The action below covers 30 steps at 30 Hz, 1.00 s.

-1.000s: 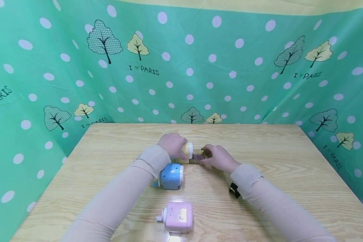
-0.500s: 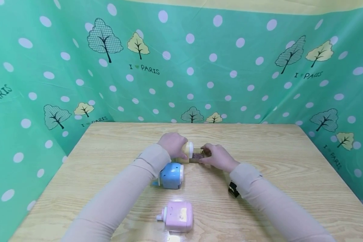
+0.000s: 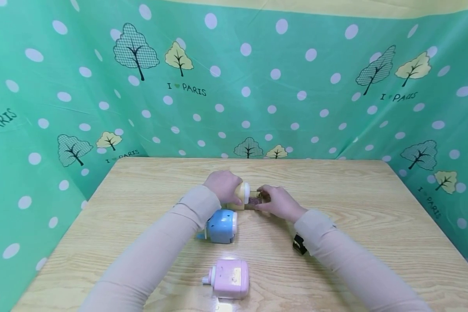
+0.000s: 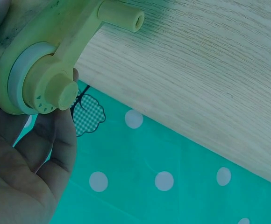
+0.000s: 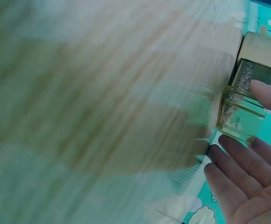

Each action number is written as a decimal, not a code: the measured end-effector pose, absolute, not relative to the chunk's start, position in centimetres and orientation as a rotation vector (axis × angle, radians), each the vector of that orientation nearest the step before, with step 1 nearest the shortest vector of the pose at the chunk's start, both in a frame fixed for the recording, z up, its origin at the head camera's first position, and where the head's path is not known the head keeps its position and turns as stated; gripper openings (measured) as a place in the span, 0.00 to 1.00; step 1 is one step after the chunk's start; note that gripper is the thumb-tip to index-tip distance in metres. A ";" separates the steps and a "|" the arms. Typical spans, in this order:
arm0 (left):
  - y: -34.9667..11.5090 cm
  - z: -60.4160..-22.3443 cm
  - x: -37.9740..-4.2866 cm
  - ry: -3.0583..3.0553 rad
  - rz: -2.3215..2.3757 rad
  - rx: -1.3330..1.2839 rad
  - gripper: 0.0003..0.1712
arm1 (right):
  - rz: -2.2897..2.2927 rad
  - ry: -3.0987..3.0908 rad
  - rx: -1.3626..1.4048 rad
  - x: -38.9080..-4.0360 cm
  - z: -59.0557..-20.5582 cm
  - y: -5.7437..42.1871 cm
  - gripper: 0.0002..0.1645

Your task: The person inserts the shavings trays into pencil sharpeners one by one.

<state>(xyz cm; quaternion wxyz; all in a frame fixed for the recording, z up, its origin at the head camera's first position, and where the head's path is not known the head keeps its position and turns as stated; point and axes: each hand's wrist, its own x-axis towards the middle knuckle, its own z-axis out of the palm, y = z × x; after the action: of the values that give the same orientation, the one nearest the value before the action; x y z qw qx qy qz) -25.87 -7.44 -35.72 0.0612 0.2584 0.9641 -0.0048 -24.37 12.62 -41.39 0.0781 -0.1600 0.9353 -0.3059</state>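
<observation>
Near the table's back middle, my left hand (image 3: 223, 187) grips a yellow crank pencil sharpener (image 3: 235, 206) lying with its white-rimmed end to the right. Its crank (image 4: 79, 46) faces the left wrist camera, and the fingers of my left hand (image 4: 28, 163) wrap the body from behind. From the sharpener's right end sticks out a see-through shavings drawer (image 3: 254, 201) with dark shavings inside. My right hand (image 3: 280, 203) pinches that drawer's outer end. In the right wrist view the thumb lies on the drawer (image 5: 243, 119), fingers at its far end.
A blue pencil sharpener (image 3: 220, 226) stands just in front of the left hand, partly behind the left sleeve. Closer to me is a pink one (image 3: 231, 279). A small black object (image 3: 299, 245) shows beside the right cuff. Green dotted cloth (image 3: 234, 86) hangs behind the table.
My right hand has shifted slightly left, and less of the clear drawer sticks out of the yellow sharpener. The left hand keeps its hold in the same place.
</observation>
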 end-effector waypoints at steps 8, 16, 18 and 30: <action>-7.5 -35.7 -25.9 2.916 -0.007 0.788 0.32 | -0.996 2.747 -0.430 -24.3 -41.4 12.9 0.46; -7.4 -36.0 -26.1 2.920 -0.025 0.789 0.33 | -1.007 2.754 -0.443 -24.4 -41.8 13.4 0.40; -7.4 -36.1 -26.1 2.918 -0.027 0.789 0.32 | -1.021 2.749 -0.441 -24.4 -41.8 13.4 0.39; -7.5 -36.2 -26.2 2.916 -0.018 0.788 0.33 | -1.040 2.736 -0.458 -24.4 -42.0 13.1 0.39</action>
<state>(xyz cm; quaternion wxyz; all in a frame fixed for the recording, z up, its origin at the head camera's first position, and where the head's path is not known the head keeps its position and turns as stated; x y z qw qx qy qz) -26.21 -7.54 -36.22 0.0603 0.2605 0.9636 -0.0061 -24.42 13.11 -42.01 0.0895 -0.1539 0.9198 -0.3495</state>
